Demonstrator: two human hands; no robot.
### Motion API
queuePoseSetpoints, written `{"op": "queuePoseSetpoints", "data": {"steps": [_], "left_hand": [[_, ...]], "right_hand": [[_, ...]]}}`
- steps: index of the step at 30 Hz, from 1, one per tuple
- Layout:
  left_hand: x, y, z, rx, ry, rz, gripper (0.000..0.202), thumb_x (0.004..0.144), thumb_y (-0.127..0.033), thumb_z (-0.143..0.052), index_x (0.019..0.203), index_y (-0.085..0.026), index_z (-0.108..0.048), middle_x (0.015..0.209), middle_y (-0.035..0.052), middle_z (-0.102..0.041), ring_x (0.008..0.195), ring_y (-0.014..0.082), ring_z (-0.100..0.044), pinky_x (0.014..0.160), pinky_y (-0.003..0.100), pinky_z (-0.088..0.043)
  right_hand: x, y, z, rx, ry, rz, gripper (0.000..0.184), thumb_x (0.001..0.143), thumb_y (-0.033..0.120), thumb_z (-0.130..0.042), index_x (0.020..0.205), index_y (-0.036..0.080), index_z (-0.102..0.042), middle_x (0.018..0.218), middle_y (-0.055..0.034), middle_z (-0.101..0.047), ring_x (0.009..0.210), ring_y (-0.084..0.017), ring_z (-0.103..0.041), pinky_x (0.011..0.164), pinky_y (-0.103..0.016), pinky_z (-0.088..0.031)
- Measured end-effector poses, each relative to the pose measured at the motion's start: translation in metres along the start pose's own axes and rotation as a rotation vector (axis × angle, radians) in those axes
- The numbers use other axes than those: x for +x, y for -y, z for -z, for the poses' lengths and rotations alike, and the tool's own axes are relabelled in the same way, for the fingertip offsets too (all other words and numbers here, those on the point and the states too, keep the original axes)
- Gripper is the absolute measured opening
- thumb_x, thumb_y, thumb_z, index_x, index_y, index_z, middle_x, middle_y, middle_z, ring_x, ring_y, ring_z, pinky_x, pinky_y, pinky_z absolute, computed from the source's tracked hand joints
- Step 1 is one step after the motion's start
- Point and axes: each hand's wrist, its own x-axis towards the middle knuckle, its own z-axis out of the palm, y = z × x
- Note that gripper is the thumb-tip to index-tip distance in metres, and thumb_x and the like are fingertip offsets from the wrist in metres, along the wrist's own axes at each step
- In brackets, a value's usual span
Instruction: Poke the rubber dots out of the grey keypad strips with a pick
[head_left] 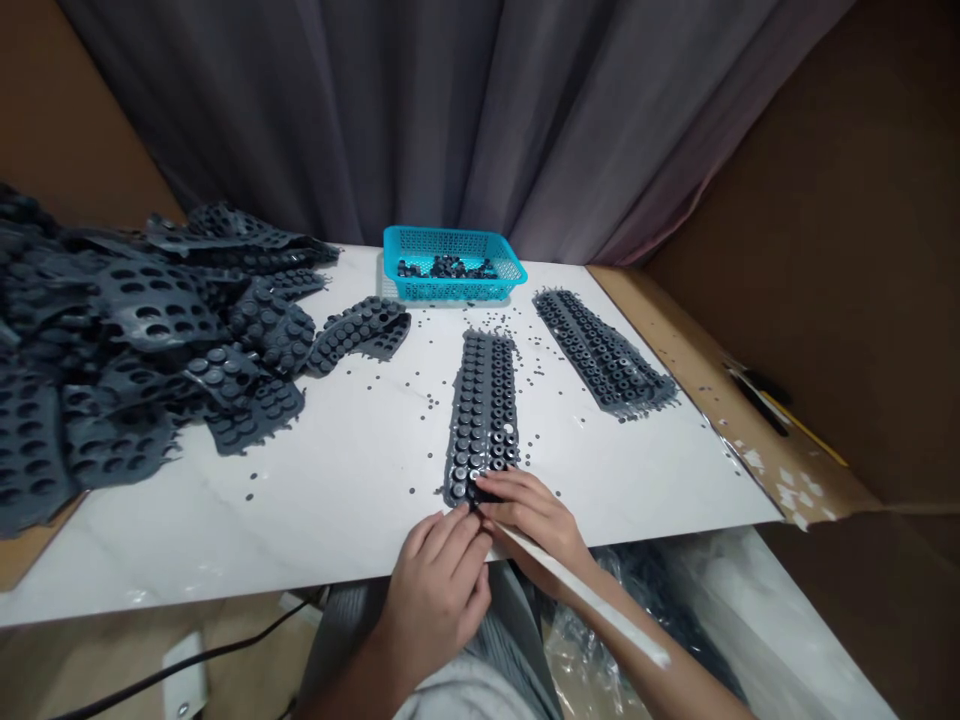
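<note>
A dark grey rubber sheet [486,400] with rows of round raised studs lies lengthwise in front of me. At its near end my left hand [444,580] is closed, fingertips together by the edge; whatever they pinch is hidden. My right hand [541,515] is closed too, its fingertips over the last studs and against the left fingers. A slim white stick [592,598] runs from the right fingers back over the wrist and forearm. Its front tip is out of sight among the fingers.
Left, a large heap of similar sheets [150,320] covers the table. A turquoise basket [456,292] holding small dark pieces stands at the back. Another studded sheet [604,350] lies right, near a yellow-and-black cutter [806,432]. Tiny dark discs [431,403] are scattered about.
</note>
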Motion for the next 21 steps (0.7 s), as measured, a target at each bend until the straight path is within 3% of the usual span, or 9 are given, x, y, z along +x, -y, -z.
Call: {"op": "queuePoseSetpoints", "data": {"steps": [6,15,21], "left_hand": [[0.001,-0.001,0.003,0.003,-0.002,-0.008,0.023,0.086,-0.012,-0.046,0.099,-0.015,-0.064,0.104,0.0057,-0.07,0.107,0.0223,-0.061,0.093,0.035,-0.042],[0.001,-0.001,0.003,0.024,-0.003,0.021,0.023,0.084,-0.013,-0.045,0.097,-0.013,-0.064,0.104,0.0081,-0.07,0.101,0.0221,-0.063,0.09,0.035,-0.045],[0.003,-0.001,0.003,0.028,0.018,0.033,0.028,0.084,-0.013,-0.045,0.104,-0.013,-0.064,0.108,0.0085,-0.069,0.102,0.0226,-0.063,0.089,0.035,-0.046]], "right_hand": [[0.0,0.001,0.001,-0.026,0.004,0.013,0.015,0.086,0.018,-0.064,0.101,0.017,-0.064,0.111,-0.0121,-0.07,0.109,-0.022,-0.063,0.095,-0.043,-0.051],[0.009,-0.001,0.005,-0.261,0.125,0.159,0.014,0.094,0.018,-0.05,0.101,0.016,-0.062,0.114,-0.0118,-0.069,0.106,-0.019,-0.064,0.095,-0.04,-0.05],[0.022,-0.001,0.01,-0.289,0.113,0.228,0.012,0.094,0.015,-0.05,0.098,0.014,-0.062,0.107,-0.0123,-0.071,0.099,-0.02,-0.063,0.089,-0.039,-0.053]]}}
